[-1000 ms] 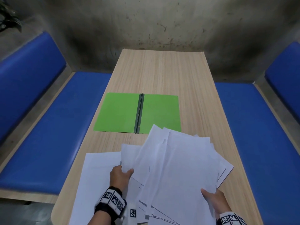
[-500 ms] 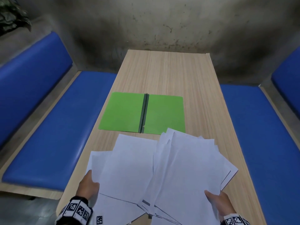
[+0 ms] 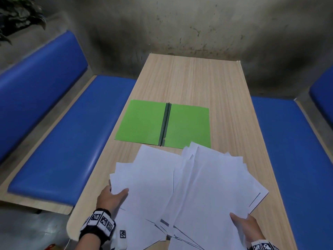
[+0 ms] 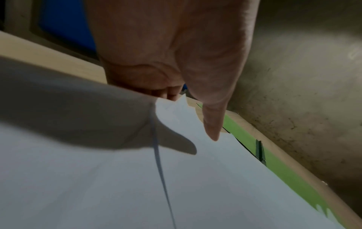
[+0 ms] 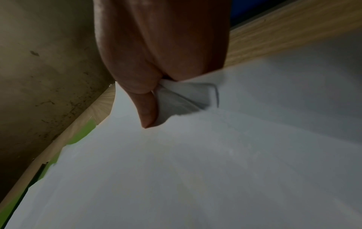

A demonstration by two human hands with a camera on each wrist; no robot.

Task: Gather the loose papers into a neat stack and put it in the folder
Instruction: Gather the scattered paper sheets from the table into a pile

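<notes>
Head view is showing a long wooden bench (image 3: 198, 83) running away toward a stained concrete wall (image 3: 180, 24), with one blue padded seat (image 3: 59, 141) lying along its left side and another blue seat (image 3: 295, 150) along its right; dark plant leaves (image 3: 19, 13) are showing in the top left corner. On the near left, the left hand (image 3: 112, 196) is gripping the left edge of the loose papers (image 3: 189, 192), thumb lying on top and fingers tucked beneath, as the left wrist view is confirming (image 4: 176, 62). One green folder (image 3: 163, 124) is lying open and flat in the middle of the bench, just beyond the sheets; a few far corners of the papers are overlapping its near right edge. The papers are spreading in an uneven fan over the near end of the bench, too overlapped to count exactly. On the near right, the right hand (image 3: 243, 226) is pinching the fan's right corner between thumb and fingers. Compared with half a second ago, the left hand is sitting further right and higher, and the left sheets are lying closer to the main fan.
</notes>
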